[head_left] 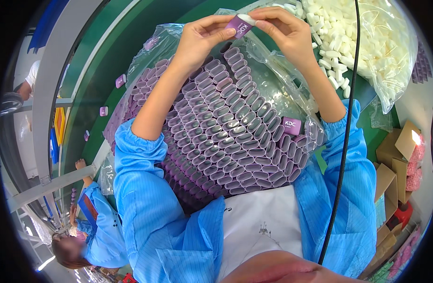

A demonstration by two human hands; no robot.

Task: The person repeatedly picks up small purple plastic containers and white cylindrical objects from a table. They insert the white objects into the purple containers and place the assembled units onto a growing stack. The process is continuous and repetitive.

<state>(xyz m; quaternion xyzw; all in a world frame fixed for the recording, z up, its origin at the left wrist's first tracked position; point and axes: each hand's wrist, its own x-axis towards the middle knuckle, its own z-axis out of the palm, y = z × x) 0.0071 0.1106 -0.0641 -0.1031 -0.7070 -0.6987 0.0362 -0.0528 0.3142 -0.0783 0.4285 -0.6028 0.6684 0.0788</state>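
My left hand [197, 40] grips a small purple oval case [239, 27] with pale printing, held up beyond the far end of the rows. A white oval block [246, 18] shows at the case's top opening, pinched by the fingertips of my right hand [288, 37]. How deep the block sits in the case is hidden. Beneath my forearms, many purple oval shells [216, 118] stand packed in rows on clear plastic, their open ends up. One purple case [291, 125] lies on its side at their right edge.
A clear bag [391, 75] of white blocks [334, 53] spills at the far right. A black cable [347, 127] hangs across the right side. Loose purple cases [120, 80] dot the green surface at left, near a metal frame [40, 94]. Another person [101, 231] sits lower left; cartons [391, 151] stand right.
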